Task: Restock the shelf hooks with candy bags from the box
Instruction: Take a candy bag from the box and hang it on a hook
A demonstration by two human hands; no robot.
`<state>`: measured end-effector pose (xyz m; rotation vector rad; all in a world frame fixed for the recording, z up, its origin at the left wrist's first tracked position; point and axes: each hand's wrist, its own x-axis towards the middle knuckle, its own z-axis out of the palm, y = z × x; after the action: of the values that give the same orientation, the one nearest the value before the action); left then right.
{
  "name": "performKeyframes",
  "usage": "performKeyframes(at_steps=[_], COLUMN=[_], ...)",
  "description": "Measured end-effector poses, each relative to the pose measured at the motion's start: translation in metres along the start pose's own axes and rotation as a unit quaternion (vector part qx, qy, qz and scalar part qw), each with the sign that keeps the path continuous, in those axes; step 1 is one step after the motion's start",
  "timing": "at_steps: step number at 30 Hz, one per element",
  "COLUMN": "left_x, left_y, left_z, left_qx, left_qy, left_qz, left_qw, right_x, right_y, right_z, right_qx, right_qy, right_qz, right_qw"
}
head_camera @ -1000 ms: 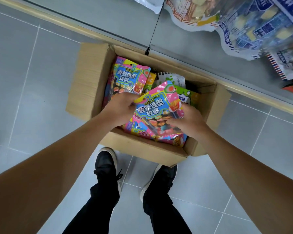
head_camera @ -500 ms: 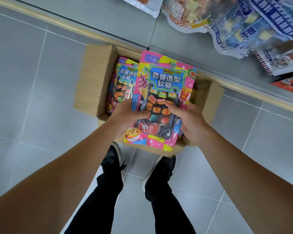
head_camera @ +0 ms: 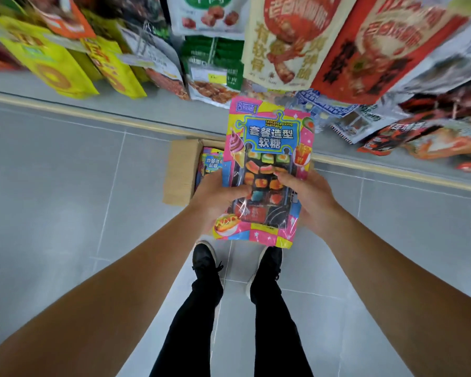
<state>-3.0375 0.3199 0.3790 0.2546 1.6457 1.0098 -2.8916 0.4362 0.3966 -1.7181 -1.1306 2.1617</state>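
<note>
A glossy pink-and-blue plastic candy bag (head_camera: 267,170) printed with sushi-shaped sweets stands upright between both hands, its long axis running away from the person toward the hanging snack packets (head_camera: 278,44) above. The left hand (head_camera: 215,198) and right hand (head_camera: 305,200) each clasp its lower half, so the top edge, farthest from the grip, leads. Below sits the brown cardboard box (head_camera: 181,170), more bags inside.

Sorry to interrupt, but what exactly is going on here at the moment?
A person is restocking candy. Both hands, the left hand and the right hand, hold one colourful candy bag upright in front of the hanging snack packets. The cardboard box on the floor below holds at least one more bag. Nothing is hooked yet.
</note>
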Motion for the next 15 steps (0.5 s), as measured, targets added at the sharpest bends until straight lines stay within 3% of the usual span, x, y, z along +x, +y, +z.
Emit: performKeyframes(at_steps=[8, 15], left_x=[-0.149, -0.254], left_y=[0.101, 0.178], left_z=[0.013, 0.078], left_qx=[0.007, 0.067], left_qy=[-0.033, -0.06], left_qz=[0.083, 0.223], left_qw=[0.996, 0.971], right_x=[-0.174, -0.294], right_y=[-0.076, -0.129], right_z=[-0.007, -0.073], right_qx=[0.034, 0.031], right_qy=[-0.004, 0.026], right_qz=[-0.096, -0.214], right_qw=[0.995, 0.976])
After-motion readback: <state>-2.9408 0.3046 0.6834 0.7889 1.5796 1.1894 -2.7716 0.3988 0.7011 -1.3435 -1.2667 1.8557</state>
